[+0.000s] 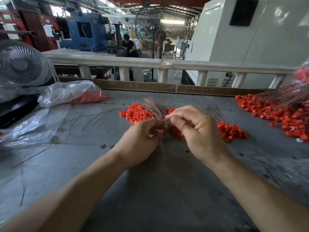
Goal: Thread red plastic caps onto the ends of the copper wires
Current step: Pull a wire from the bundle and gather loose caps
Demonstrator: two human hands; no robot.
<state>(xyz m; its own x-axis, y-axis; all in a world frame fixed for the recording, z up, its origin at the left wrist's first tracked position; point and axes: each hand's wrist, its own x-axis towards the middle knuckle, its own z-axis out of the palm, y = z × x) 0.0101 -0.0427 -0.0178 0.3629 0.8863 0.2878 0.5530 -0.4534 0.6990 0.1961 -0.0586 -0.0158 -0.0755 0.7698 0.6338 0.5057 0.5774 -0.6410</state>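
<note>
While the bundle of thin copper wires point(154, 108) is gripped by the curled fingers of the left hand point(142, 139) above the grey tabletop point(167, 190), one wire end seems pinched by thumb & forefinger of the right hand point(197, 131); if a cap is held there, it cannot be told. The small red plastic caps point(137, 113) are heaped just behind the hands. The wire should be kept straight, approx. in line w/ the cap hole, and only one strand separated at a time.

Glossy red plastic caps point(234, 131) lie on a matt, scuffed grey table point(158, 190); thin copper wires point(154, 108) gleam; upper left, a crinkled clear plastic bag point(70, 91).
</note>
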